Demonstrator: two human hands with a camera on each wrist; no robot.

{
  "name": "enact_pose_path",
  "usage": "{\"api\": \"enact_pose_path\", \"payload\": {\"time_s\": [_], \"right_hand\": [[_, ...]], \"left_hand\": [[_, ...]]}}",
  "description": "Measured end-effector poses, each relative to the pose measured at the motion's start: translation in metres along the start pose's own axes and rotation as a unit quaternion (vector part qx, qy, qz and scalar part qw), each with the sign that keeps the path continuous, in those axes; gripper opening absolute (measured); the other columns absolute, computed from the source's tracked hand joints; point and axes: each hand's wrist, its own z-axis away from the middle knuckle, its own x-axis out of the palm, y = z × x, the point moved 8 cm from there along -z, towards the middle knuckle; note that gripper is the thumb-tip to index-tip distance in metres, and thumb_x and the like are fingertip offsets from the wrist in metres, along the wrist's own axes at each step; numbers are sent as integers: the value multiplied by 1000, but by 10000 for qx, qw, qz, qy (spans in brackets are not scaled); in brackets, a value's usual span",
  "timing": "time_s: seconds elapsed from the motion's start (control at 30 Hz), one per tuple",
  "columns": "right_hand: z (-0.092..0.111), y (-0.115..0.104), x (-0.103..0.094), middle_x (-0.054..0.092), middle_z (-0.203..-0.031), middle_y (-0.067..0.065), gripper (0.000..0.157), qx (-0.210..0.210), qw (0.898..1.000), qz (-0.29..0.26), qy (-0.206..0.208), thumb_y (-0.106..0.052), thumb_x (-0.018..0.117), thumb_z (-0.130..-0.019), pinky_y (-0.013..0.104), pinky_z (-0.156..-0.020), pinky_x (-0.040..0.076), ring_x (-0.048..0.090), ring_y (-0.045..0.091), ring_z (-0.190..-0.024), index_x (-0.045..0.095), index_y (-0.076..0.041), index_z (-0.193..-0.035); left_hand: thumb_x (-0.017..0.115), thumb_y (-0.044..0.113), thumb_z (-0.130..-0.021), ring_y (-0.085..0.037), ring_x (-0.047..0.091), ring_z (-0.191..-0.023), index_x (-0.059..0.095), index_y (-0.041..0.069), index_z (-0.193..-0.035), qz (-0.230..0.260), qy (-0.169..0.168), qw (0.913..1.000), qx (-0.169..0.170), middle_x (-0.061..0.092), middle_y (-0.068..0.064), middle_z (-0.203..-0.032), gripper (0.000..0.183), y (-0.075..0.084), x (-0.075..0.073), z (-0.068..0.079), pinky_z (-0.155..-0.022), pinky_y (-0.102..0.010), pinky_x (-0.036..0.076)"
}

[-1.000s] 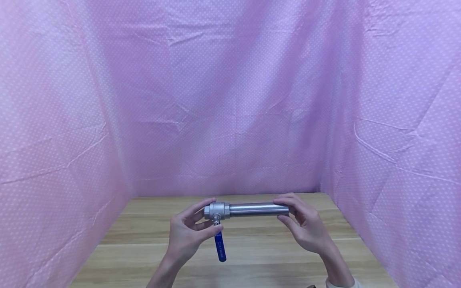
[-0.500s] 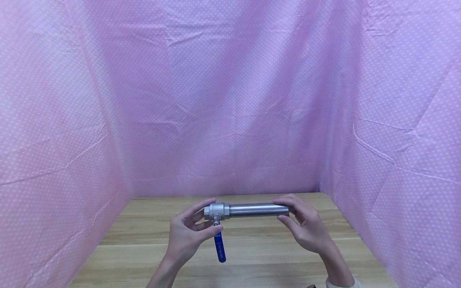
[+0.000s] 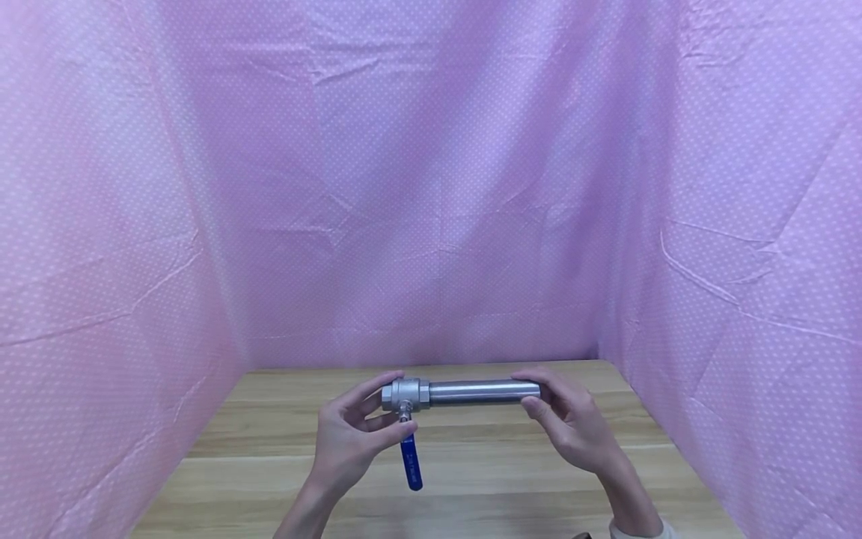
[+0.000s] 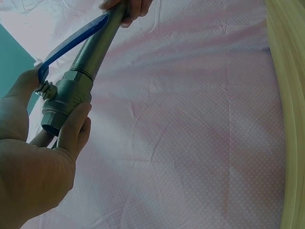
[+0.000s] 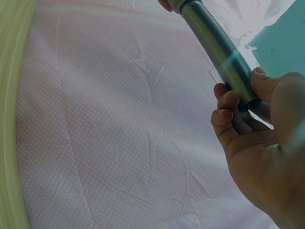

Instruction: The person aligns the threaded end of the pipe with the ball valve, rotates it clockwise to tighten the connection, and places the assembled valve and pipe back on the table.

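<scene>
A silver ball valve [image 3: 406, 394] with a blue lever handle [image 3: 411, 464] is held up over the table, its lever pointing toward the person. My left hand [image 3: 346, 434] grips the valve body, fingers behind it and thumb at the base of the lever. Into the valve's right side runs a straight metal pipe [image 3: 478, 392]; threads [image 4: 82, 69] show at the joint in the left wrist view. The pipe's free end is pinched between the thumb and fingers of my right hand [image 3: 572, 423]. In the right wrist view the fingers [image 5: 228, 101] curl round that end.
The light wooden table [image 3: 471, 479] lies below both hands. Pink dotted cloth [image 3: 431, 187] hangs behind it and along both sides. A small dark object [image 3: 582, 536] just shows at the bottom edge of the head view.
My right thumb has shifted slightly up onto the front of the pipe, and the right fingers have moved a little around it. The left hand and the valve stay in place.
</scene>
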Motion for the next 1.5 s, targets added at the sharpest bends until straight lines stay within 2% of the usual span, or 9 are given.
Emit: {"api": "enact_pose_path", "payload": {"time_s": [0.1, 0.3, 0.43, 0.57, 0.67, 0.87, 1.07, 1.33, 1.5], "right_hand": [[0, 0, 0, 61, -89, 4, 49, 5, 9998, -185, 49, 31, 67, -89, 15, -48, 49, 52, 10, -66, 67, 12, -135], [-2, -3, 2, 68, -119, 12, 59, -373, 9972, -645, 71, 35, 69, -84, 21, -50, 47, 50, 12, -74, 65, 14, -139], [-3, -4, 3, 68, -132, 19, 62, -486, 9949, -883, 27, 39, 66, -81, 21, -68, 58, 61, 13, -94, 63, 17, -139], [-4, -5, 3, 68, -134, 22, 63, -531, 9938, -974, 2, 40, 65, -81, 18, -88, 64, 68, 11, -111, 62, 18, -139], [-4, -6, 3, 68, -135, 21, 63, -558, 9935, -990, 13, 41, 65, -80, 17, -93, 65, 70, 11, -116, 62, 19, -139], [-3, -6, 2, 69, -134, 22, 64, -656, 9937, -910, 65, 42, 66, -77, 19, -87, 64, 69, 11, -114, 63, 20, -137], [-4, -6, 1, 70, -133, 24, 62, -702, 9941, -822, 70, 40, 67, -78, 19, -87, 65, 71, 12, -116, 63, 20, -136], [-3, -6, 0, 72, -134, 16, 62, -543, 9966, -616, 114, 39, 69, -79, 19, -81, 62, 66, 10, -107, 65, 16, -136], [-2, -5, 0, 73, -124, 13, 59, -464, 9976, -493, 119, 38, 69, -81, 20, -75, 60, 63, 11, -95, 67, 15, -135]], "left_hand": [[92, -17, -79, -15, 83, -121, 68, -9, -145, 18, 20, 10000, 18, 81, -2, -136, 71, 0, -1, -1, -102, -40, 72], [92, -17, -78, -15, 83, -121, 68, -9, -145, 13, 51, 10000, -40, 81, -1, -136, 71, -1, -2, -1, -102, -39, 71], [92, -17, -78, -16, 83, -121, 69, -8, -145, -5, 91, 9999, -108, 81, -1, -136, 72, -2, -3, -1, -103, -39, 71], [93, -17, -77, -16, 83, -121, 70, -7, -144, -42, 125, 9998, -113, 82, -2, -136, 71, -2, -3, -1, -102, -39, 71], [93, -17, -77, -15, 83, -120, 70, -7, -144, -50, 117, 9999, -85, 82, -2, -136, 71, -1, -3, -2, -102, -39, 71], [92, -17, -78, -15, 83, -120, 70, -7, -144, -67, 95, 9999, -57, 81, -5, -136, 71, -1, -3, -1, -102, -39, 71], [93, -17, -77, -15, 83, -121, 70, -7, -144, -85, 95, 9999, -85, 81, -6, -137, 71, -1, -3, -1, -103, -39, 71], [91, -18, -80, -16, 82, -124, 68, -10, -145, 11, -49, 10000, 85, 80, 4, -139, 70, 1, -2, -2, -104, -39, 71], [91, -18, -79, -16, 82, -123, 68, -10, -145, 32, -48, 10000, 72, 81, 4, -139, 70, 0, -2, -2, -103, -40, 71]]}}
